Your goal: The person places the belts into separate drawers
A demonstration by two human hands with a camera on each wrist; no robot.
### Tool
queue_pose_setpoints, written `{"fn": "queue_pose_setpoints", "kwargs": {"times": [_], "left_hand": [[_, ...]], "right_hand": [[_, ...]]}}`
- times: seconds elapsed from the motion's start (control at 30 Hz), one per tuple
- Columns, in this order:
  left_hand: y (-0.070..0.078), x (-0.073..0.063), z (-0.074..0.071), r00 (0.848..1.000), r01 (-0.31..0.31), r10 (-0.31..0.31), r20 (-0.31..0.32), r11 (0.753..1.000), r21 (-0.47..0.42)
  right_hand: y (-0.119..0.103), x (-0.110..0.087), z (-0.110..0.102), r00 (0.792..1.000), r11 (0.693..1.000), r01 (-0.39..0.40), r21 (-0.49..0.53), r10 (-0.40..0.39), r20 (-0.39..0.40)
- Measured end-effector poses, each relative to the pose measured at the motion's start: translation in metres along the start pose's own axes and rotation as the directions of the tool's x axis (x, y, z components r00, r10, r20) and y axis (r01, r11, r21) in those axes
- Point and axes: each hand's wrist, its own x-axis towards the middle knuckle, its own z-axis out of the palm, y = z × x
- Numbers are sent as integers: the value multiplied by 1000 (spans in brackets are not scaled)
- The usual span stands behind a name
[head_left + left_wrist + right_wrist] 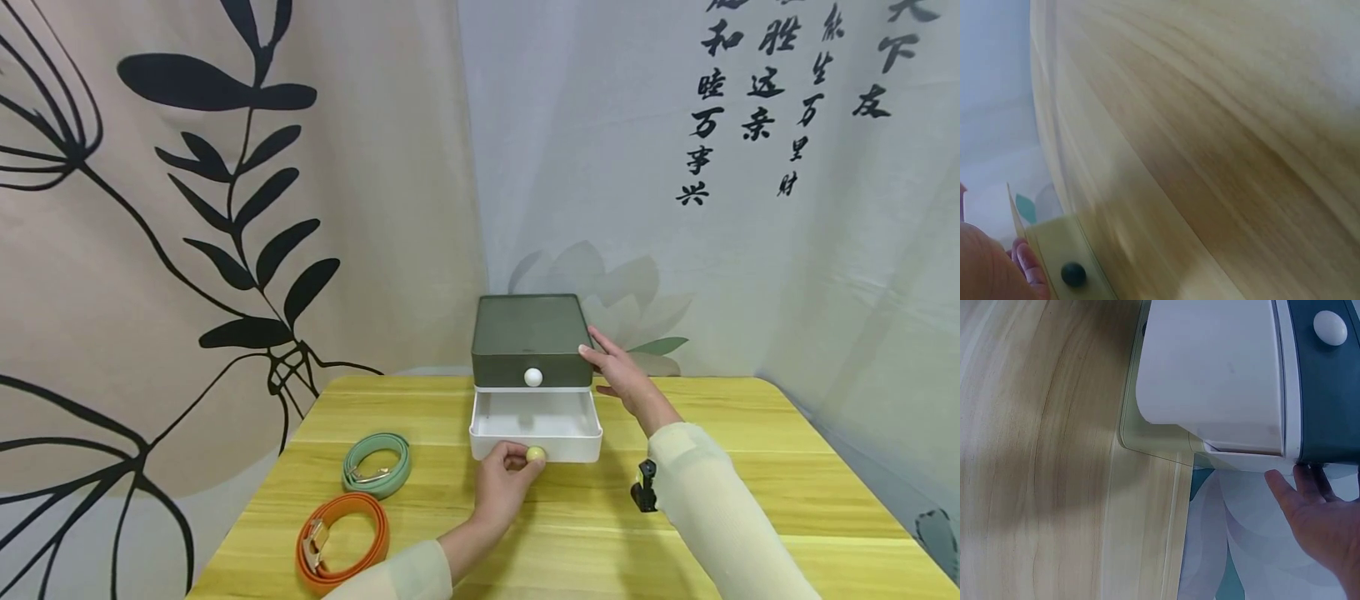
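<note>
A small desktop drawer box (531, 325) with a dark green top stands toward the back of the table. Its upper drawer has a white knob (532, 377) and is closed. Below it, the white lower drawer (573, 448) is pulled out, and its visible inside is bare. At the drawer's front, my left hand (501, 490) pinches the yellow-green knob (536, 454) between thumb and curled finger. My right hand (628, 379) rests against the box's right side with its fingers extended; in the right wrist view, the fingertips (1279, 481) touch the box's side.
To the left on the wooden table (720, 483) lie a coiled green belt (401, 467) and, nearer, a coiled orange belt (378, 533) with a gold buckle. A printed curtain (405, 208) hangs behind the table. A black device (643, 487) sits at my right wrist.
</note>
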Motion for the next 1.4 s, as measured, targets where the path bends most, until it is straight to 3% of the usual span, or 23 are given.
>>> {"fn": "queue_pose_setpoints", "kwargs": {"times": [0.27, 0.57, 1.0, 1.4], "left_hand": [[2, -6, -3, 1000, -23, 24, 10, 1000, -14], [3, -9, -5, 999, 30, -26, 42, 995, -100], [2, -13, -5, 998, 50, -45, 53, 995, -90], [3, -17, -10, 997, 13, -8, 77, 998, -68]], "right_hand": [[-2, -1, 1, 1000, 1000, -9, -8, 9, 0], [-3, -1, 1, 1000, 1000, -11, -5, 11, 11], [-4, -2, 1, 1000, 1000, -6, -4, 6, 17], [-1, -1, 0, 1000, 1000, -4, -11, 4, 8]]}}
